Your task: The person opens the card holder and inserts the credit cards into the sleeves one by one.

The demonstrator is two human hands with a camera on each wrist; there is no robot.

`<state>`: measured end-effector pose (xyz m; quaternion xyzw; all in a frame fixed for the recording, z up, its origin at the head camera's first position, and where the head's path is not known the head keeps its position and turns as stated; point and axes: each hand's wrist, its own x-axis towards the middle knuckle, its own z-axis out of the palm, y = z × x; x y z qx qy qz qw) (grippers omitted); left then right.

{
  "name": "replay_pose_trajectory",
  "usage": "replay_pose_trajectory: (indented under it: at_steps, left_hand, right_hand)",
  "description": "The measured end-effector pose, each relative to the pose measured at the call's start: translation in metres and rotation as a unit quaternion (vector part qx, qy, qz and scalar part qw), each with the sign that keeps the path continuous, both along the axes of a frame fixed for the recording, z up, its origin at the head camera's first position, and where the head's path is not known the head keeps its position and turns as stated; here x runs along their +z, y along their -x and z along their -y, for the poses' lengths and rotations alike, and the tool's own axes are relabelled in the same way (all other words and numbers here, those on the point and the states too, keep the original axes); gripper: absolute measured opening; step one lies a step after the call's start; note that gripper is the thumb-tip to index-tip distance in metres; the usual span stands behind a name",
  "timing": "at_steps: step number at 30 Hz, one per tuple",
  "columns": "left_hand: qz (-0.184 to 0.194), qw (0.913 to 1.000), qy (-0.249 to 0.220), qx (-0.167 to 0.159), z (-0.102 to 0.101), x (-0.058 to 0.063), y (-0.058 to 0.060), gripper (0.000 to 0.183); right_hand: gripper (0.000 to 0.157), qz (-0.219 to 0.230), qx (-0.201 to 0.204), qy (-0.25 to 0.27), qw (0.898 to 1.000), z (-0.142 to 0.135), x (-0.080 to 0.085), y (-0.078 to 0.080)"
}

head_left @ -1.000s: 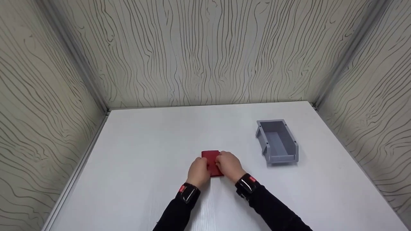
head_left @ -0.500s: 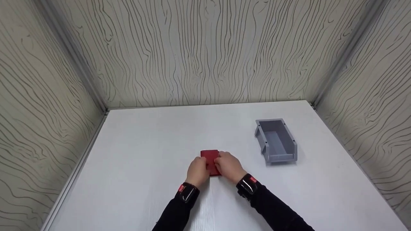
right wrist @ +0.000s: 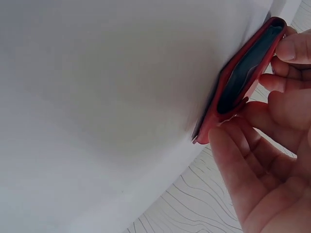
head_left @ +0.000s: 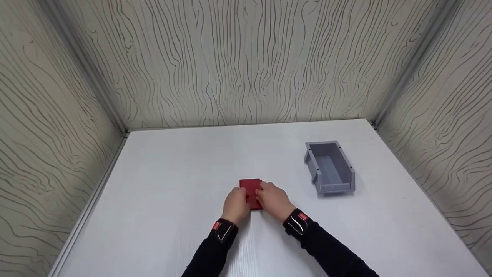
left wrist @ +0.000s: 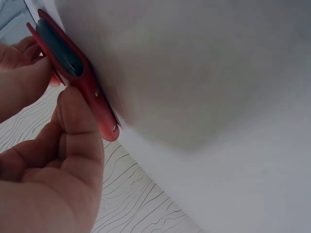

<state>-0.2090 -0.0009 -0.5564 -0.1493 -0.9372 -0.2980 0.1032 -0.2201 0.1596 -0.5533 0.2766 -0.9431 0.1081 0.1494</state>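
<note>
A small red card holder (head_left: pixel 251 187) lies at the middle of the white table. My left hand (head_left: pixel 235 204) grips its left side, thumb on the cover and curled fingers at the edge. From the other side, my right hand (head_left: pixel 275 201) pinches the right edge. In the left wrist view the card holder (left wrist: pixel 92 94) stands partly ajar, with dark sleeves between its covers and small metal snaps near its end. Similar dark sleeves show inside the card holder (right wrist: pixel 214 119) in the right wrist view. The hands cover parts of both long edges.
A grey plastic bin (head_left: pixel 336 188) with a low front stands to the right on the white table (head_left: pixel 173 165). Wood-grain panels (head_left: pixel 238 61) close off the back and both sides. Metal strips run along the corners and the table's left edge.
Both hands keep their hold on the card holder, almost still. The right hand's fingers shift slightly at its edge. The whole head view drifts a little.
</note>
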Motion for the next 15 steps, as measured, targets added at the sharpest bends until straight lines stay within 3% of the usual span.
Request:
replay_pose_trajectory:
  at_steps: [15]
  left_hand:
    - [0.004, 1.0000, -0.006, -0.004, 0.0005, -0.0004, 0.0015, 0.021]
  right_hand:
    - [0.006, 0.034, 0.005, -0.005, 0.999, -0.0015, 0.0057, 0.0009]
